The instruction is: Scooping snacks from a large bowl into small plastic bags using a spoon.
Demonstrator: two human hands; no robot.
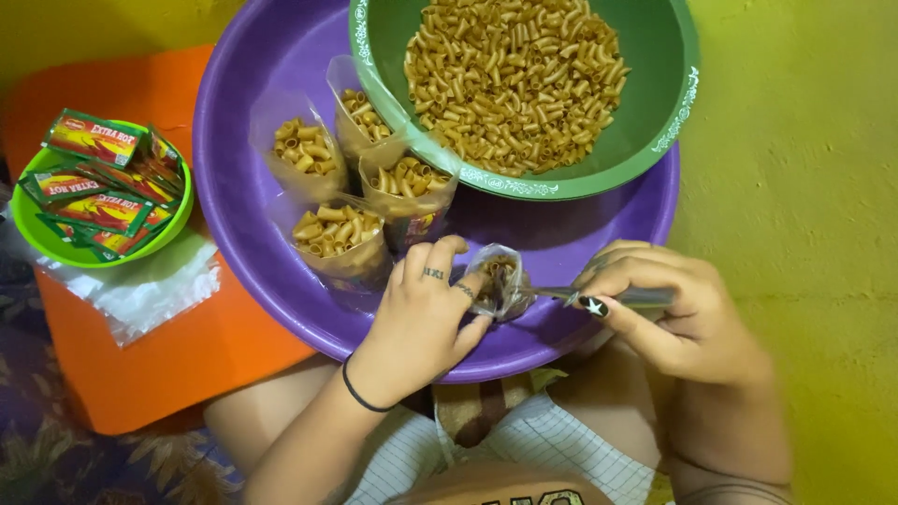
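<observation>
My left hand (421, 313) pinches a small clear plastic bag (498, 281) partly filled with brown macaroni pieces, holding it over the near rim of a big purple basin (243, 187). My right hand (669, 313) grips a metal spoon (599, 295) whose tip is at the bag's mouth. A green bowl (669, 84) heaped with macaroni snacks rests on the far side of the basin. Several filled clear bags (339, 234) of macaroni stand upright in the basin to the left.
A small lime-green bowl (33, 238) holding several red and green sachets sits at the left on an orange mat (168, 355). A stack of empty clear bags (150, 285) lies below it. Yellow floor (804, 187) spreads to the right.
</observation>
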